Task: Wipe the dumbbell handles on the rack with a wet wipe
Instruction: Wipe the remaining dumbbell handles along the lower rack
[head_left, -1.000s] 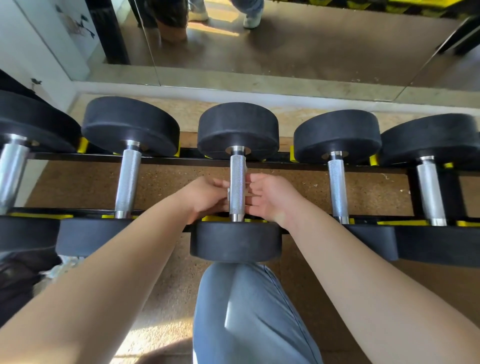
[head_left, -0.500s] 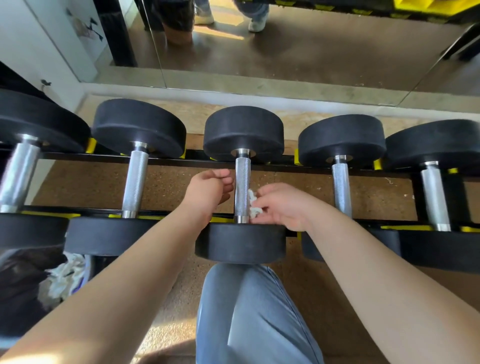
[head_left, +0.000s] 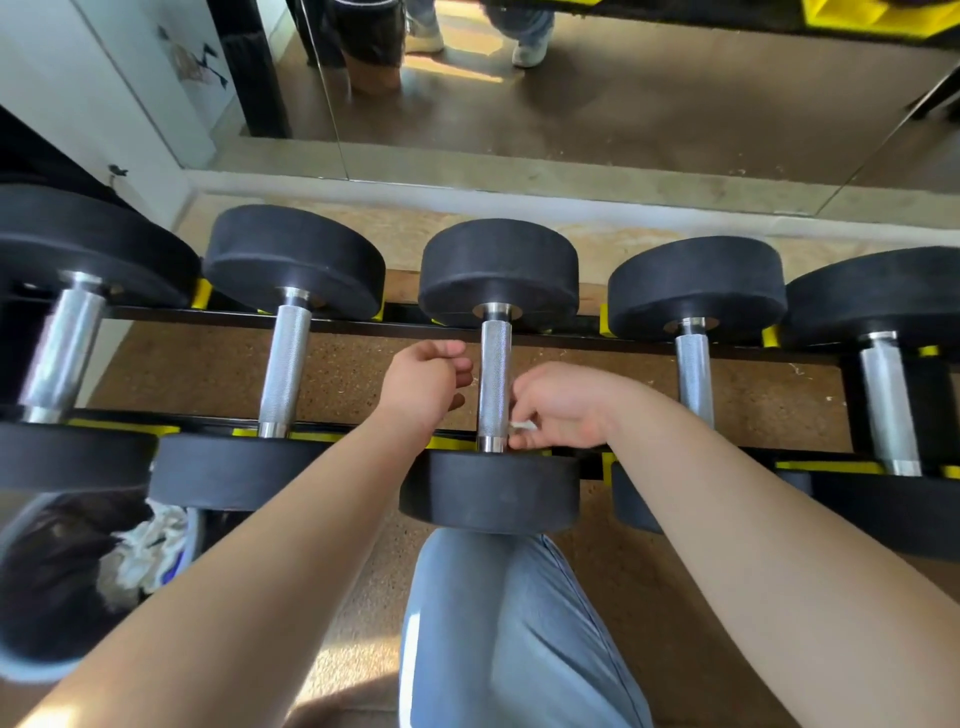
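At frame centre: my right hand (head_left: 558, 408) pinched wet wipe (head_left: 522, 426) beside lower end of middle handle (head_left: 494, 379), presumably to scrub; left hand (head_left: 423, 384) hung loosely curled, empty.

The person's left forearm (head_left: 260, 545) and right forearm (head_left: 753, 519) are bare down to the left hand (head_left: 423, 387) and right hand (head_left: 561, 410), and one leg (head_left: 509, 623) wears softly creased, light blue-grey trousers.
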